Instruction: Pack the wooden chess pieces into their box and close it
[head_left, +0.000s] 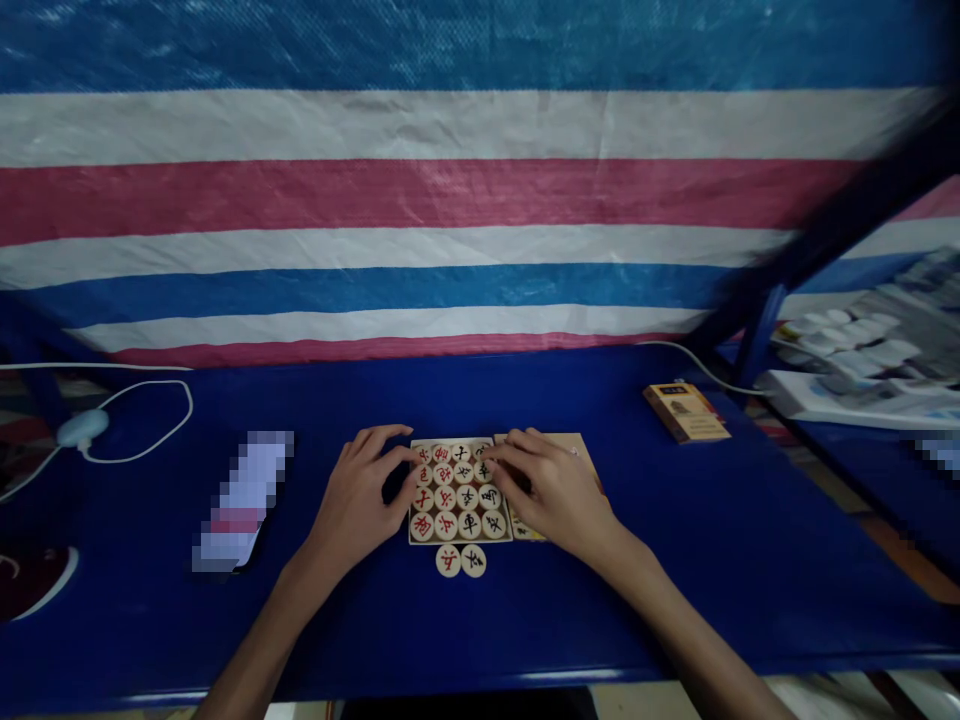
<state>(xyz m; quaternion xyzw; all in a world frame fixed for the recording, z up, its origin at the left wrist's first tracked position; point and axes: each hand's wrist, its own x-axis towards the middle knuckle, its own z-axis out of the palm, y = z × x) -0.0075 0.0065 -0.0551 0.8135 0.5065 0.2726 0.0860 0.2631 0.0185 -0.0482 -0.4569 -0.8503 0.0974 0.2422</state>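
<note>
A shallow box (pixel 460 542) holds rows of round Chinese chess pieces, red-marked ones on the left and black-marked ones on the right. My left hand (pixel 369 482) is at the box's left side, fingers apart, with thumb and fingertips touching the upper left pieces. Over the right edge reaches my right hand (pixel 553 490), its fingers spread and their tips at the upper right pieces, partly covering them. Below the box, a red-marked piece (pixel 448 561) and a black-marked piece (pixel 473 561) lie side by side on the blue surface. Under my right hand is a flat printed cardboard piece (pixel 581 450), partly hidden.
A phone (pixel 244 500) lies to the left, near a white cable with a light blue round device (pixel 83 428). At the right is a small yellow-brown box (pixel 686 411). Striped sheeting (pixel 450 200) hangs behind the blue table (pixel 480 640). A dark red shoe (pixel 37 582) shows at far left.
</note>
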